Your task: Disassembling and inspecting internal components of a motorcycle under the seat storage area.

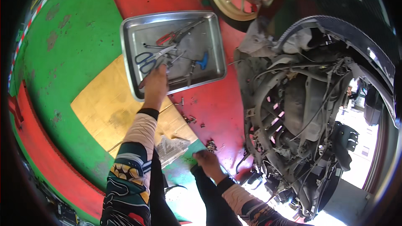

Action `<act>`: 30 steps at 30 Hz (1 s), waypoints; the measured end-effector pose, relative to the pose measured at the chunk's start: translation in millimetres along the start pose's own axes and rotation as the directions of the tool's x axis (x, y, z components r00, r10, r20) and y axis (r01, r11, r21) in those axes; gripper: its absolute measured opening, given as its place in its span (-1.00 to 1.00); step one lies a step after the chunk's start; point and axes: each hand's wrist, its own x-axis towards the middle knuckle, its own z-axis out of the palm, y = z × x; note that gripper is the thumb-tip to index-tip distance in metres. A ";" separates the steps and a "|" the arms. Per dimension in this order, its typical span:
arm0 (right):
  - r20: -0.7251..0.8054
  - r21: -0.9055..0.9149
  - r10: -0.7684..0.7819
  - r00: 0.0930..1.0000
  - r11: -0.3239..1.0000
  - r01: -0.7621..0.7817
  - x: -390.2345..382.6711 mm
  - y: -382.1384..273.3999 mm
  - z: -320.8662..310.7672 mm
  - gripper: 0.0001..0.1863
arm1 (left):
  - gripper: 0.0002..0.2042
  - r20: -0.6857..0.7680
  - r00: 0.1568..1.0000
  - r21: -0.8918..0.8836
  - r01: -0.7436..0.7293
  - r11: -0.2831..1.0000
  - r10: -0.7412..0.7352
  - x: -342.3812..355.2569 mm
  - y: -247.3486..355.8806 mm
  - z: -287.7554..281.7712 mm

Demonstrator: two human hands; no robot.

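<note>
My left hand (155, 84) reaches over the near edge of a shallow metal tray (124, 65). Its fingers are spread and point down among the tools; their tips are partly hidden. Just beyond them lie dark-handled scissors (147, 61). The tray also carries a red-handled tool (166, 38), a blue T-handle tool (202, 61) and several thin metal tools. Lower and to the right, near my knee, my right hand (208, 163) is closed with curled fingers. Anything inside it is hidden. Small loose bolts (211, 145) lie on the floor just past it.
A partly stripped motorcycle or scooter (293, 109) with bare frame and cables fills the right side. A gold-rimmed wheel (234, 0) stands beyond the tray. Flattened cardboard (109, 104) covers the green floor (75, 67); more screws (189, 119) lie on the red floor area.
</note>
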 end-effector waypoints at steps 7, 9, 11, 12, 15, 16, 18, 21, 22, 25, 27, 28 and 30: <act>0.140 -0.135 0.266 0.954 0.959 -0.248 -112.3 26.0 -15.4 -0.75 | -0.67 0.094 0.995 0.219 -0.008 0.976 -0.013 27.5 -35.2 6.6; 0.163 -0.089 0.264 0.951 0.964 -0.252 -126.6 25.8 -35.9 -0.76 | -0.67 0.082 0.995 0.163 0.051 0.985 -0.065 21.3 -29.7 -4.0; 0.208 0.120 0.220 0.953 0.961 -0.248 -138.4 21.5 -58.6 -0.75 | -0.67 -0.001 0.999 0.042 0.051 0.998 -0.051 -3.9 -10.4 -23.9; 0.212 0.114 0.184 0.960 0.971 -0.211 -139.4 19.5 -68.2 -0.74 | -0.68 0.023 0.992 0.009 0.127 0.992 -0.127 -19.7 -7.1 -35.1; 0.182 0.062 0.116 0.976 0.990 -0.129 -128.9 11.6 -88.7 -0.71 | -0.64 -0.029 0.958 -0.222 0.274 0.936 -0.287 -92.0 5.4 -82.5; 0.147 0.086 0.074 0.986 0.993 -0.087 -121.2 22.2 -99.0 -0.70 | -0.62 0.024 0.945 -0.295 0.319 0.900 -0.327 -115.0 12.4 -92.8; 0.165 0.034 0.009 0.986 0.999 -0.015 -107.8 4.9 -115.2 -0.68 | -0.59 0.059 0.903 -0.322 0.422 0.848 -0.426 -165.5 8.7 -101.9; 0.188 0.089 -0.061 0.980 0.995 0.045 -102.7 -24.9 -116.7 -0.78 | -0.66 -0.107 0.860 -0.439 0.410 0.800 -0.499 -261.2 -29.9 -122.0; 0.206 -0.103 -0.081 0.975 0.989 0.104 -98.0 -33.9 -122.3 -0.78 | -0.68 -0.058 0.843 -0.621 0.389 0.681 -0.535 -287.0 -38.4 -131.6; 0.219 -0.406 -0.200 0.955 0.871 0.276 -108.8 -77.9 -140.7 -0.72 | -0.68 -0.137 0.705 -0.651 0.465 0.600 -0.696 -337.1 -38.7 -163.4; 0.267 -0.334 -0.297 0.917 0.864 0.377 -108.6 -73.2 -156.1 -0.78 | -0.69 -0.212 0.676 -0.575 0.498 0.649 -0.706 -372.4 -54.9 -179.3; 0.254 -0.217 -0.366 0.895 0.880 0.422 -103.6 -60.1 -166.2 -0.75 | -0.70 -0.267 0.666 -0.560 0.481 0.675 -0.696 -392.2 -69.4 -177.5; 0.227 -0.343 -0.335 0.915 0.851 0.397 -120.0 -79.0 -178.6 -0.72 | -0.67 -0.391 0.599 -0.545 0.461 0.701 -0.698 -431.1 -96.6 -169.9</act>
